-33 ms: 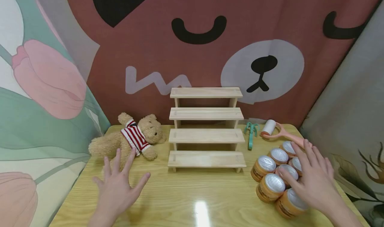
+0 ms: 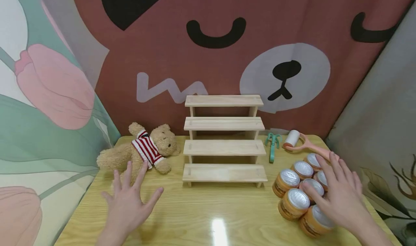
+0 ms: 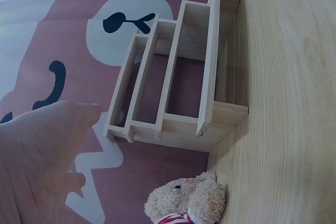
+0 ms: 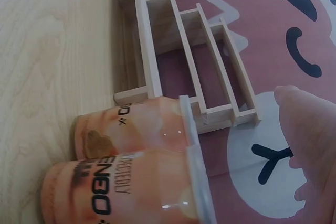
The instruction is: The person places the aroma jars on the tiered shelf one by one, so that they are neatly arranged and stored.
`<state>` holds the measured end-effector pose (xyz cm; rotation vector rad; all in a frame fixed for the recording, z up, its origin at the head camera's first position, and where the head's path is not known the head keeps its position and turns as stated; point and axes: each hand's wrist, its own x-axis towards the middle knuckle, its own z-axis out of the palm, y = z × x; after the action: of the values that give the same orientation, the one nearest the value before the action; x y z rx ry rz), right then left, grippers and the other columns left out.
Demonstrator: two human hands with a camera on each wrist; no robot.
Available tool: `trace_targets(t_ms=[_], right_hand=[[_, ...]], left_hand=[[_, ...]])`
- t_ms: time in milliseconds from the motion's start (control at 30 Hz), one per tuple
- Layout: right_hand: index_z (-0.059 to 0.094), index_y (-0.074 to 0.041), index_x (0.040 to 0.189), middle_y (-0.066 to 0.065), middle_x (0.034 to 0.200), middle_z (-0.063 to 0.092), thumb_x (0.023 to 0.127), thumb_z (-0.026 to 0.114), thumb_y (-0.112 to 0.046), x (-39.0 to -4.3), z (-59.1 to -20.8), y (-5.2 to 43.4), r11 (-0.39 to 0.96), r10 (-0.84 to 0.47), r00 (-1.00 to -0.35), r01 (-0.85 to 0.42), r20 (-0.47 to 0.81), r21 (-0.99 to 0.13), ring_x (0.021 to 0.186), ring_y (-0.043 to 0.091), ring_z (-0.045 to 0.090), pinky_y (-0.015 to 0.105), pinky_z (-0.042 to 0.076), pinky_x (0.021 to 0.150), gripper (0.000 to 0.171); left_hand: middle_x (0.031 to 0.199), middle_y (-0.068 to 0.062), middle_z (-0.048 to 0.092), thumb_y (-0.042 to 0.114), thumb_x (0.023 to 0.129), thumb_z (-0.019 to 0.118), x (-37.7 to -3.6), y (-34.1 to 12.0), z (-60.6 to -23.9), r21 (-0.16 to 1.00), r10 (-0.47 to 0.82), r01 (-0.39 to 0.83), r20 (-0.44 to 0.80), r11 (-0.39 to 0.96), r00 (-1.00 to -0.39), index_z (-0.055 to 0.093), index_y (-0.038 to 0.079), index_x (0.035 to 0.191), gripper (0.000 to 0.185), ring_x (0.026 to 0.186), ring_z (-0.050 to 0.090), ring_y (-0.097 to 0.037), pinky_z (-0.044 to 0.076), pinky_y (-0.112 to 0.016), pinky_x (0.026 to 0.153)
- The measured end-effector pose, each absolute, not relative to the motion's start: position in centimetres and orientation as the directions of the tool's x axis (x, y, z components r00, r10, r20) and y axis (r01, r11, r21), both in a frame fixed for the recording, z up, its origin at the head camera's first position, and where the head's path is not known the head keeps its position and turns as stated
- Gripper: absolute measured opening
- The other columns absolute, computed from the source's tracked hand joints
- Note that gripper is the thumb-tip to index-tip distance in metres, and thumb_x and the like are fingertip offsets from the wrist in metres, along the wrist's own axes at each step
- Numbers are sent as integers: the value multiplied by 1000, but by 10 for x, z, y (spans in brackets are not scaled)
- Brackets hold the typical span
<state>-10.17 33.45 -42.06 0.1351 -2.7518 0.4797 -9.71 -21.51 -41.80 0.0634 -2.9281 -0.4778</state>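
Fingers spread, my left hand (image 2: 128, 208) hovers over the front left of the table and holds nothing. A plush teddy bear (image 2: 164, 141) in a red-and-white striped top lies just beyond its fingertips. My right hand (image 2: 341, 199) extends over a cluster of orange cans (image 2: 292, 211) with silver lids, hiding part of them in the head view. In the right wrist view, its thumb side (image 4: 310, 135) stands apart from two upright cans (image 4: 134, 129). Between the hands, towards the back, stands a four-step wooden display shelf (image 2: 224, 148) with bare steps.
Behind the cans lies a pink-handled lint roller (image 2: 293, 138) with a white roll. A small green claw-shaped tool (image 2: 272, 150) lies between it and the shelf. A bear-printed curtain (image 2: 221, 69) hangs along the table's back edge, with printed fabric at both sides.
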Motion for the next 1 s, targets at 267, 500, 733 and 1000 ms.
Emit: trace_targets(t_ms=[267, 500, 733, 1000], right_hand=[[25, -15, 170, 18, 180, -1, 100, 71, -47, -103, -423, 331, 929, -61, -937, -179, 344, -325, 160, 59, 4, 86, -7, 121, 90], [26, -16, 170, 24, 179, 7, 101, 70, -45, -118, -416, 328, 910, -117, -932, -238, 342, -338, 160, 57, 10, 87, 3, 119, 87], [31, -11, 168, 26, 175, 22, 101, 72, -44, -137, -407, 318, 889, -221, -912, -334, 345, -314, 157, 55, 24, 83, 28, 110, 85], [32, -9, 168, 28, 166, 39, 103, 70, -46, -146, -408, 304, 869, -283, -936, -342, 208, -358, 141, 60, 44, 78, 44, 103, 84]], left_hand=[[178, -24, 10, 75, 96, 58, -100, -213, -421, 294, -48, 10, 191, 956, -980, 14, 39, 172, 95, 154, 7, -70, 11, -104, 94], [176, -26, 19, 75, 94, 61, -108, -208, -417, 290, -33, 42, 249, 956, -968, 27, 33, 170, 93, 154, 14, -68, 17, -101, 100], [173, -28, 28, 66, 93, 69, -120, -199, -419, 316, 15, 129, 342, 940, -940, 30, 31, 170, 93, 154, 23, -64, 29, -89, 112], [171, -28, 32, 56, 91, 78, -131, -188, -439, 414, 15, 184, 379, 891, -925, 33, 25, 169, 95, 152, 33, -61, 39, -81, 113]])
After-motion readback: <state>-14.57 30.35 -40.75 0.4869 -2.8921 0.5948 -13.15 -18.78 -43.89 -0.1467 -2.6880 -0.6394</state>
